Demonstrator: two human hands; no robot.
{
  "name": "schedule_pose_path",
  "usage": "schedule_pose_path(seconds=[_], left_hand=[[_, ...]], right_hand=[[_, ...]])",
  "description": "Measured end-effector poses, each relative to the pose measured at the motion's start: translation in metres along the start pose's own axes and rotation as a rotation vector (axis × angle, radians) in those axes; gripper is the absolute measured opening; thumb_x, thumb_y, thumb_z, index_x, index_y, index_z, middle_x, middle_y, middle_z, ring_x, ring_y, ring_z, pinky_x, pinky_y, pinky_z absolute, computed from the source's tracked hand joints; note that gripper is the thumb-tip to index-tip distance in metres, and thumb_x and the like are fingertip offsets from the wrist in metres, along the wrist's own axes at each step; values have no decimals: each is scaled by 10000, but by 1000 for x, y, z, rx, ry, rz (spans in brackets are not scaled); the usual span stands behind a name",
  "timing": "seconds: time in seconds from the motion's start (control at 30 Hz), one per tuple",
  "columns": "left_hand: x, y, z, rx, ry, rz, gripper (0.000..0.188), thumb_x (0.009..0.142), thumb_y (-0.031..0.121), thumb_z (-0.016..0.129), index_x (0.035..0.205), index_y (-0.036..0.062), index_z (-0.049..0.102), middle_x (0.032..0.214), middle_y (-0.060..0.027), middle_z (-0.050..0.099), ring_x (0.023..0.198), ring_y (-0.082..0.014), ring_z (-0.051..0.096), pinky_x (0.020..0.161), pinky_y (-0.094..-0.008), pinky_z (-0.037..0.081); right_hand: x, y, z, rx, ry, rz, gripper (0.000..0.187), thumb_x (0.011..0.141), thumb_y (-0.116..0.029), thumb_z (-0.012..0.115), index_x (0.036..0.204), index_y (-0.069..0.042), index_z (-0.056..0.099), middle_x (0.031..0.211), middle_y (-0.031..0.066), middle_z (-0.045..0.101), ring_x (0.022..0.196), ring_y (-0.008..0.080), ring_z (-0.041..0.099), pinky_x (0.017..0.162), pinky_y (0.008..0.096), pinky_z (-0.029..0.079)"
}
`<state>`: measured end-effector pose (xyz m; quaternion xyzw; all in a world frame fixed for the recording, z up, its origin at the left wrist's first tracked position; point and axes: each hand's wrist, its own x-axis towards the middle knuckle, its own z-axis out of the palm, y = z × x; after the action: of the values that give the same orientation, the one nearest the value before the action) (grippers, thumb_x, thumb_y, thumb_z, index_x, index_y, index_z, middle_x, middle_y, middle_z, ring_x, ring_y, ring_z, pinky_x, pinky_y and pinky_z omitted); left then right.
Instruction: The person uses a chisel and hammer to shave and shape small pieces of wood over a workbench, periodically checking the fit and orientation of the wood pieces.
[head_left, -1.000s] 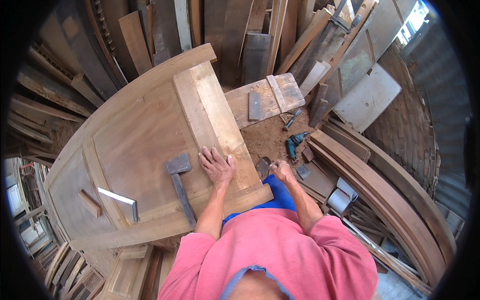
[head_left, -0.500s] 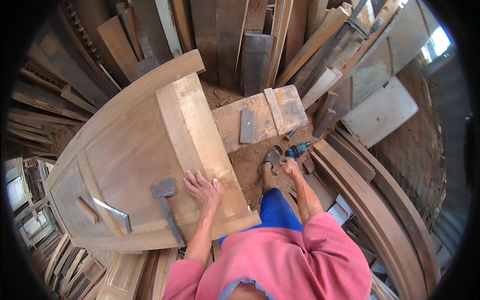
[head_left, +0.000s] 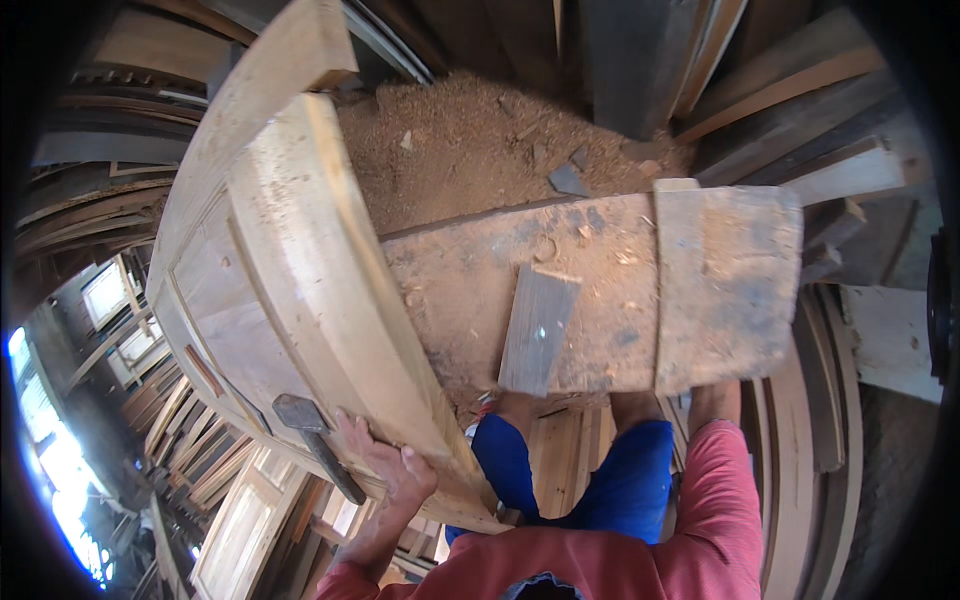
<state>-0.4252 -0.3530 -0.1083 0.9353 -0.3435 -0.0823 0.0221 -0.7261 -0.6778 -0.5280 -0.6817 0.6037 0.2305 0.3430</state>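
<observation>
Your left hand [head_left: 385,470] is lying flat on the wooden frame [head_left: 300,290], fingers spread, hammer [head_left: 318,443] just beside them; your right hand's hidden.

Single head cam, fisheye, looks steeply down, close over wooden door [head_left: 270,290], workbench [head_left: 600,290].

- Door panel [head_left: 290,290]: pale bare wood, planed smooth, matt.
- Hammer [head_left: 315,440]: dull dark metal head, dark handle.
- Low bench [head_left: 640,290]: rough, worn wood, dusted with sawdust.
- Small board [head_left: 538,330]: grey, weathered wood.
- Floor [head_left: 450,150]: loose brown sawdust.
- Sleeve [head_left: 730,500]: matt red cloth.
</observation>
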Motion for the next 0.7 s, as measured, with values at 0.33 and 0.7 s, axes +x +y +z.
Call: schedule_pose_path(seconds=[0.33, 0.7], left_hand=[[5, 0, 15, -115, 11, -47, 742, 940, 431, 345, 1481, -25, 121, 1543, -347, 72, 1442, -475, 127, 1160, -567, 121], [-6, -5, -10, 85, -6, 48, 718, 878, 314, 519, 1387, -117, 253, 1445, -392, 242, 1368, -550, 219, 1119, -628, 173]], right_hand=[[39, 19, 48, 72, 97, 116, 254, 915, -215, 585, 1063, -19, 650, 968, 116, 639, 867, 200, 602, 744, 323, 488], [-163, -9, -27, 729, 386, 157, 218, 952, -201, 542, 1059, -29, 623, 926, 53, 603, 833, 121, 552, 721, 277, 459]])
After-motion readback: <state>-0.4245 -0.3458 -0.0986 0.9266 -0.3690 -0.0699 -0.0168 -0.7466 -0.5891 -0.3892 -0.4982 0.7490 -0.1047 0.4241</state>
